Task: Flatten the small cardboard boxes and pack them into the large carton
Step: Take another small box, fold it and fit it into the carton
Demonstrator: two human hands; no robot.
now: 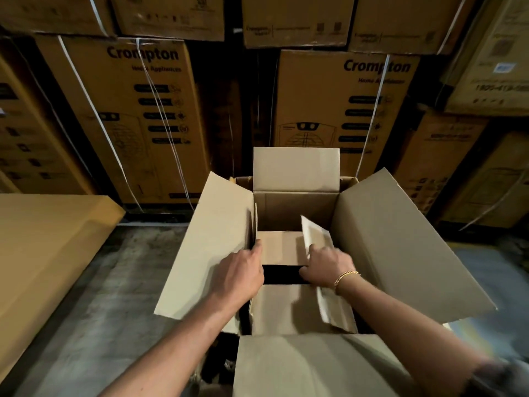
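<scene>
Cardboard against cardboard made up this step. The right hand (326, 265) pinched a flattened box (316, 234) by its pale edge, thumb under and fingers over, inside the mouth of the large carton (400, 239). The piece sat tilted, its far end rising beyond the grip toward the carton's back wall and its near end trailing under the wrist.

Across from that grip the left hand (243, 270) dipped its fingertips into the dark gap by the left wall. Whether they held a sheet there or only pressed could not be told. Between the two hands lay flat brown sheets (282, 247), with a dark slot across them.

Done well, I judged, the tilted piece would be lowered flat onto those sheets and its edges pushed out to the walls so the stack stayed level. The left hand would keep its side from snagging. All four flaps stood wide open, leaving the way in free.

Beneath the carton was a grey concrete floor (114, 282). Beyond the far flap rose strapped Crompton cartons (143, 110) in dim light. A broad tan slab (43, 239) lay well outside the left hand.
</scene>
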